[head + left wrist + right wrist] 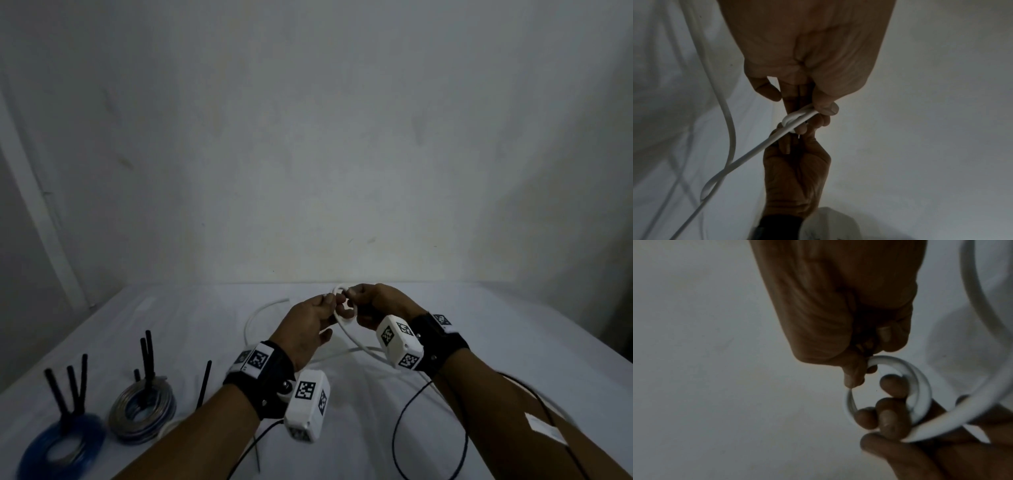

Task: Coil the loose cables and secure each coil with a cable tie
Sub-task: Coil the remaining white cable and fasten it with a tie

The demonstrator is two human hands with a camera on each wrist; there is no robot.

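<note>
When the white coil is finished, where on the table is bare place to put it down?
The table's right side, beyond the right hand, shows bare cloth. The far strip by the wall, behind both hands, is also bare. The near left is crowded: the blue coil, the grey coil and a loose black tie. The middle holds the white cable's loose slack.

Your head camera looks forward and down across the desk (479, 342) toward 12 o'clock. Each wrist camera sits close, facing along its hand; all three share the white cable (344, 320) loop.
</note>
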